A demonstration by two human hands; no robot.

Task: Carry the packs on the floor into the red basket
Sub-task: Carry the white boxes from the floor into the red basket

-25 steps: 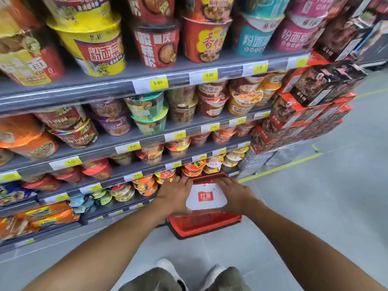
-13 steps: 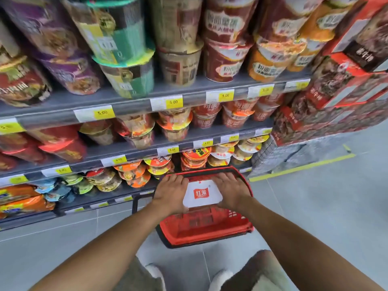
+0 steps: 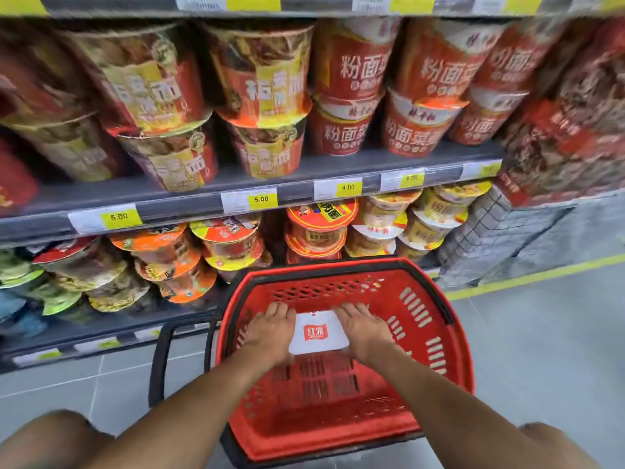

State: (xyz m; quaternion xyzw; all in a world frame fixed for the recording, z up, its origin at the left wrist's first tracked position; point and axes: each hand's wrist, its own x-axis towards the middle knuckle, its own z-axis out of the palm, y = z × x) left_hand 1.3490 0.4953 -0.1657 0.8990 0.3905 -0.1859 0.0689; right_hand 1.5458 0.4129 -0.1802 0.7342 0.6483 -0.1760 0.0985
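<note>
Grey floor [image 3: 541, 350] tiles run below shelves [image 3: 189, 203] stacked with noodle cups [image 3: 341, 130]. A white pack [image 3: 319, 333] is held low inside the red basket [image 3: 436, 319], and I cannot tell whether it touches the slotted bottom. The left hand [image 3: 270, 331] and right hand [image 3: 367, 330] clasp its two ends, each grip closed over an edge, arms stretched forward. The thumbs are hidden, and the upper cups are blurred.

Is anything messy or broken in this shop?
Nothing I can see is spilled or broken. The orange noodle bowls on the low shelf lie tipped in a jumble, not stacked straight. The white pack sits level between the left hand and right hand, inside the red basket.
</note>
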